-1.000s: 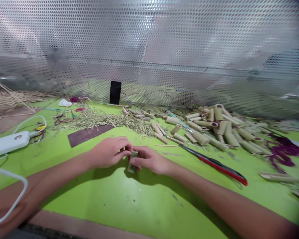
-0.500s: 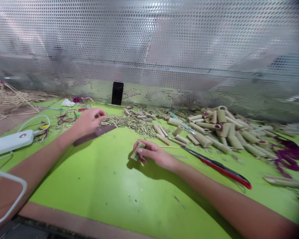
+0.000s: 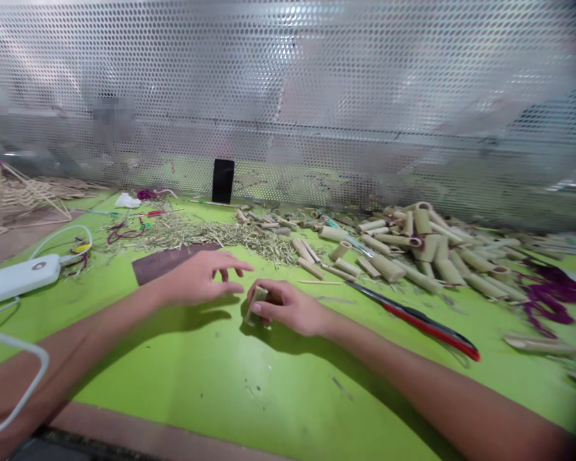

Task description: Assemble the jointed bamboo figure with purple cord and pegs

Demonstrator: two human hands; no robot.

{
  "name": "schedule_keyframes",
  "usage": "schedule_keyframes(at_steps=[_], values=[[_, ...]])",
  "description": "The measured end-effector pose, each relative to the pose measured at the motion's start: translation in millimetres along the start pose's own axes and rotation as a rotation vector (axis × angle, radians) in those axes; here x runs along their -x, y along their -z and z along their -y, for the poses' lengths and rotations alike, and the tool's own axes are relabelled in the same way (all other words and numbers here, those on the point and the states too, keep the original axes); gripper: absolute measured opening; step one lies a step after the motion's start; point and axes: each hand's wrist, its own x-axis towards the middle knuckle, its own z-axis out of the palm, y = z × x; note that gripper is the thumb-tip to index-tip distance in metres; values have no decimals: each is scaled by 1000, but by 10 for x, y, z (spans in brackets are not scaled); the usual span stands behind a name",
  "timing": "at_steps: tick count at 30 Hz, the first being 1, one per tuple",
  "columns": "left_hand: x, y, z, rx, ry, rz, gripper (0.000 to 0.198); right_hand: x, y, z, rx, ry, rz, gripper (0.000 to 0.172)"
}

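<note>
My right hand [image 3: 290, 307] grips a short split piece of bamboo [image 3: 256, 305] between thumb and fingers, low over the green tabletop [image 3: 196, 378]. Just to its left is my left hand [image 3: 206, 276], fingers apart and stretched toward the bamboo piece, holding nothing and not touching it. Behind the left hand lies a flat dark brown sheet [image 3: 160, 264], partly covered by that hand and by shavings. A thin bamboo stick [image 3: 319, 282] rests beyond the right hand. To the right of that hand lies a saw-like tool with a red and black handle [image 3: 415, 320].
A heap of cut bamboo tubes [image 3: 432, 240] fills the back right, with purple yarn [image 3: 552, 301] beside it. Bamboo shavings [image 3: 264, 246] spread across the middle. A phone [image 3: 223, 181] leans on the perforated metal screen [image 3: 288, 96]. A white power strip [image 3: 22, 278] and cable are at left.
My left hand has moved right and nearer, from above the shavings and brown sheet to beside the right hand. The right hand keeps the bamboo piece, now tilted more upright.
</note>
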Motion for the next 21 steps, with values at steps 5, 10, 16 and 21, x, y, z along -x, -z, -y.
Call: schedule_keyframes(at_steps=[5, 10, 16, 21], values=[[46, -195, -120, 66, -167, 2, 27, 4, -3, -3, 39, 11, 21, 34], [68, -202, -73, 26, -225, -48, 23, 2, -10, 15, 60, -17, 16, 41], [68, -278, -56, 60, -258, -145, 19, -8, -25, 7, 103, -7, -15, 44], [70, -341, -53, 143, -205, -214, 17, -17, -20, -17, 83, -12, -18, 45]])
